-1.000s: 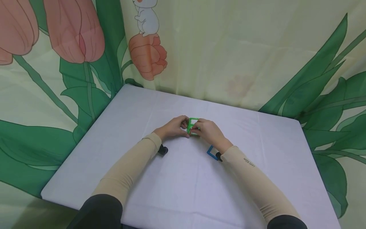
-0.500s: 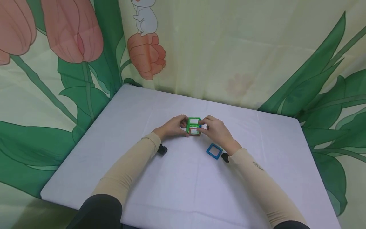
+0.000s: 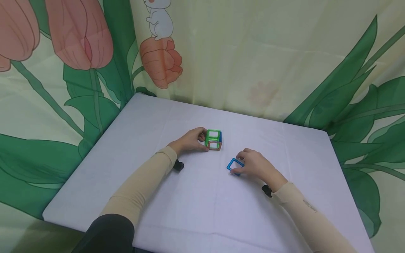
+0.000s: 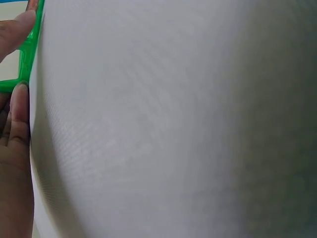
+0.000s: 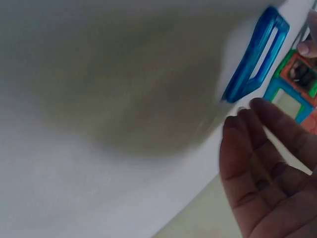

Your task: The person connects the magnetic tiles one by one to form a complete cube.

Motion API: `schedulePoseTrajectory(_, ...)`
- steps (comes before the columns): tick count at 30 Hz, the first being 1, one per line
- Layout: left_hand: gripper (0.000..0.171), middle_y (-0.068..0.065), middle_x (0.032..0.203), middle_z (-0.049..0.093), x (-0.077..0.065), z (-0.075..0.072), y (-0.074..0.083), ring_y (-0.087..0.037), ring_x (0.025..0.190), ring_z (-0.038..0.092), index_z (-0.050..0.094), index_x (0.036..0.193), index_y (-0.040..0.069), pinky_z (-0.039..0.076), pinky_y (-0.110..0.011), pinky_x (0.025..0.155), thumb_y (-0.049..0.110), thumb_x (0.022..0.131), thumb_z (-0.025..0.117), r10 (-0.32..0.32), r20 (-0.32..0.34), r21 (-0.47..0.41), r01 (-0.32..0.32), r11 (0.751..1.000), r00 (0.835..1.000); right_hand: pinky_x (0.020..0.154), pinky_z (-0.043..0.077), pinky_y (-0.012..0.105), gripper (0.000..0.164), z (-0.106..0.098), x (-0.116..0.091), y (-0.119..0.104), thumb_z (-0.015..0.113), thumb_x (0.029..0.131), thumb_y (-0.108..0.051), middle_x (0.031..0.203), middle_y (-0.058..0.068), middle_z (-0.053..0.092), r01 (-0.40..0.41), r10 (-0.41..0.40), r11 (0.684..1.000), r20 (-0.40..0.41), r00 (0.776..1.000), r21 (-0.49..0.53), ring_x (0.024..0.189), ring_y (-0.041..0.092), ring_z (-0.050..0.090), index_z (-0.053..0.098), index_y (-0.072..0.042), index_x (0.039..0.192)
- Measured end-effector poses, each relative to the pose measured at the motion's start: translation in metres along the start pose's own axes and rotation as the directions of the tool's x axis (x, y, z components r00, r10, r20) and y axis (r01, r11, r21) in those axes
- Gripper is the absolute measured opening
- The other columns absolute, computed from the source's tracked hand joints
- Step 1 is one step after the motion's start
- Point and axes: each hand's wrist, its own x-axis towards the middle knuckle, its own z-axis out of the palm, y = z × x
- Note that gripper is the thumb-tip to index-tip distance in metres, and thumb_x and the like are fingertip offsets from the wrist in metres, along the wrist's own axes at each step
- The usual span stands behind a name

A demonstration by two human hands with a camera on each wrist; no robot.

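Note:
Near the table's middle stands a box of magnetic tiles (image 3: 213,138), with green, reddish and blue square frames. My left hand (image 3: 191,140) holds it at its left side. In the left wrist view the thumb (image 4: 17,30) lies across a green frame (image 4: 27,57) and a finger touches its corner. A loose blue magnetic tile (image 3: 231,163) lies on the cloth, nearer and to the right. Around it reaches my right hand (image 3: 257,165). In the right wrist view, its outstretched fingers (image 5: 235,158) are just short of the blue tile (image 5: 247,62); the thumb is not seen there.
White cloth covers the table (image 3: 177,207). A curtain (image 3: 240,52) printed with flowers and leaves hangs directly behind its far edge. Small black cameras (image 3: 178,165) sit under both wrists, close above the cloth.
My right hand has let go of the box's right side and moved nearer and rightward to the loose blue tile. The left hand stays on the box.

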Motion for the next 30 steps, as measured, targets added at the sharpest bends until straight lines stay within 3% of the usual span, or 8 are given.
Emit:
schedulePoseTrajectory(13, 0.083, -0.007, 0.122, 0.061, -0.002, -0.004, -0.001, -0.02, 0.111, 0.061, 0.049, 0.143, 0.003, 0.053, -0.03, 0.102, 0.024, 0.077, 0.093, 0.017, -0.004, -0.003, -0.017, 1.0, 1.0, 0.088, 0.059, 0.042, 0.062, 0.007, 0.003, -0.007, 0.086, 0.078, -0.043, 0.108, 0.01, 0.067, -0.036, 0.037, 0.998, 0.021, 0.999, -0.058, 0.092, 0.022, 0.063, 0.068, 0.0, 0.119)
schedulePoseTrajectory(18, 0.084, -0.007, 0.121, 0.061, 0.0, -0.003, -0.002, -0.019, 0.11, 0.061, 0.049, 0.143, 0.003, 0.053, -0.03, 0.101, 0.031, 0.077, 0.093, 0.025, -0.001, 0.005, -0.025, 1.0, 1.0, 0.086, 0.059, 0.041, 0.06, 0.006, 0.009, -0.007, 0.083, 0.077, -0.04, 0.104, 0.008, 0.065, -0.003, 0.005, 0.998, 0.036, 0.999, -0.063, 0.091, 0.021, 0.061, 0.067, 0.0, 0.12)
schedulePoseTrajectory(23, 0.08, -0.007, 0.12, 0.062, -0.001, -0.001, -0.002, -0.02, 0.11, 0.061, 0.05, 0.141, 0.003, 0.054, -0.031, 0.101, 0.037, 0.081, 0.089, 0.037, -0.007, -0.005, -0.037, 0.999, 0.999, 0.091, 0.057, 0.043, 0.063, -0.012, 0.028, -0.013, 0.083, 0.076, -0.036, 0.112, 0.012, 0.064, 0.048, -0.049, 0.997, -0.006, 0.999, -0.058, 0.099, 0.026, 0.06, 0.065, 0.0, 0.124)
schedulePoseTrajectory(30, 0.074, -0.007, 0.119, 0.062, -0.001, 0.003, -0.002, -0.019, 0.109, 0.061, 0.052, 0.14, 0.004, 0.054, -0.03, 0.1, 0.032, 0.082, 0.089, 0.035, -0.014, -0.026, -0.035, 0.999, 0.999, 0.096, 0.054, 0.046, 0.061, -0.046, 0.071, -0.033, 0.085, 0.077, -0.031, 0.12, 0.015, 0.063, 0.158, -0.158, 0.987, -0.09, 0.983, -0.003, 0.108, 0.031, 0.059, 0.065, -0.002, 0.126)
